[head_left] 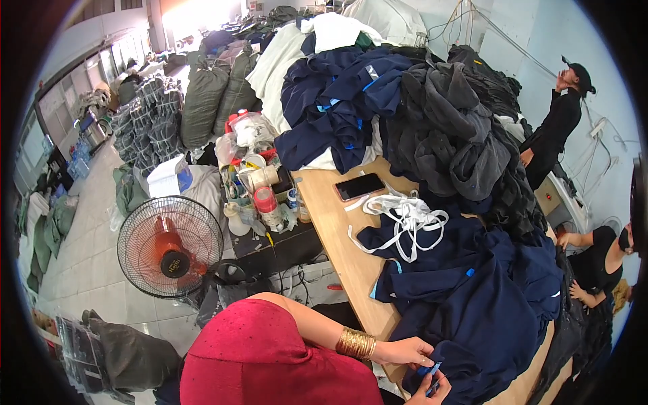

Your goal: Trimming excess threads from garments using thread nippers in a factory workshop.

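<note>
Cloth, blue-trimmed, between both hands' fingers

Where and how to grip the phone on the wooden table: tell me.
Probably best to pinch the phone by its two long edges near the left end, coming from above and the left. It lies flat, dark screen up, a thin slab, with bare wooden table bordering that end, while loose white tape lies close to its near side.
</note>
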Motion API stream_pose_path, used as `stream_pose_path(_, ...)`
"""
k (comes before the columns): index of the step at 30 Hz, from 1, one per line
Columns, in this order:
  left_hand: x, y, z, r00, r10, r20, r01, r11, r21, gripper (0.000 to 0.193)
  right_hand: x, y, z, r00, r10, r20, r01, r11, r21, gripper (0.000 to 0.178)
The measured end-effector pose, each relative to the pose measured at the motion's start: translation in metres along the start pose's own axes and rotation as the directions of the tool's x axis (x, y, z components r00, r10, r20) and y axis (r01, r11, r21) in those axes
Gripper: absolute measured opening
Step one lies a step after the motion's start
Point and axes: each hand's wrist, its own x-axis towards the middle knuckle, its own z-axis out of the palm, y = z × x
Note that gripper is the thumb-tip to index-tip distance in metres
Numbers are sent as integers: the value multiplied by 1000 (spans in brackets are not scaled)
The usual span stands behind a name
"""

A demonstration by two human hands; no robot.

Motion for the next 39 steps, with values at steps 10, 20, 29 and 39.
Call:
stream_pose_path(10, 0, 0, -3, 1000, -14, -10, 14, 999, 31, 19, 0, -2, 1, 1000, 5, 19, -5, 1000, -12, 17)
stream_pose_path(20, -1, 2, -1, 1000, -12, -23, 13, 999, 37, 17, 2, -3, 1, 999, -50, 5, 50, 998, -50, 15)
stream_pose_path(29, 1, -1, -3, 999, -35, -30, 37, 997, 68, 14, 2, -1, 3, 999, -48, -13, 48, 999, -7, 14)
stream_pose_path(39, -3, 2, -3, 998, -42, -35, 44, 998, 42, 19, 1, 0, 6, 998, -50, -24, 50, 999, 0, 14)
